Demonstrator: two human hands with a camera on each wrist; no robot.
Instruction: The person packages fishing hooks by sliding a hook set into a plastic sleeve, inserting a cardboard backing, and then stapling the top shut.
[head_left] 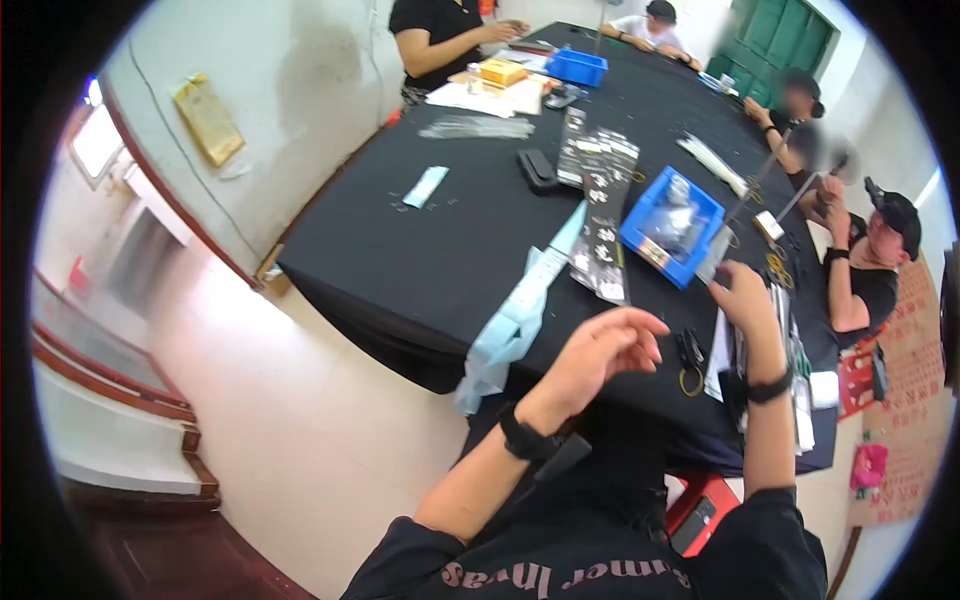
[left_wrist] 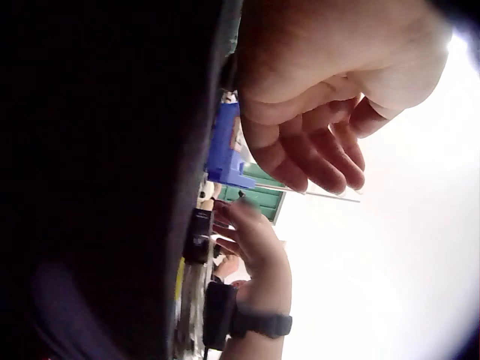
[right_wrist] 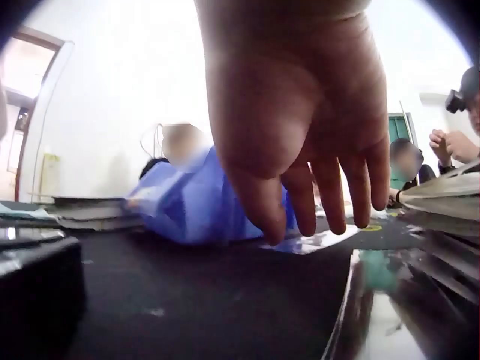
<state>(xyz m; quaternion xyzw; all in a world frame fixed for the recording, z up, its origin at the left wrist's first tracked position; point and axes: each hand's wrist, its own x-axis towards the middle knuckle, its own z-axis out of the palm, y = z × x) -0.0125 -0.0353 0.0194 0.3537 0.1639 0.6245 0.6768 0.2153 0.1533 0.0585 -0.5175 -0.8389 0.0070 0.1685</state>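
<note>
My left hand (head_left: 605, 352) hovers over the near edge of the black table, its fingers loosely bent and nothing in them. My right hand (head_left: 748, 300) reaches down beside the blue bin (head_left: 632, 232), near its front right corner. In the right wrist view the right hand's fingers (right_wrist: 300, 199) point downward, spread and holding nothing. Clear plastic bags (head_left: 672, 225) lie inside the bin. To its left are black printed packaging strips (head_left: 603, 240). A long pale blue folded strip (head_left: 515, 315) runs over the table edge left of my left hand.
Below the bin lies a small black tool with a yellow loop (head_left: 690, 362). Stacked strips (head_left: 782, 330) stand along the right. A black case (head_left: 538, 172), a pale blue piece (head_left: 426, 187) and clear strips (head_left: 476, 127) lie farther off. Another person (head_left: 870, 250) sits at the right.
</note>
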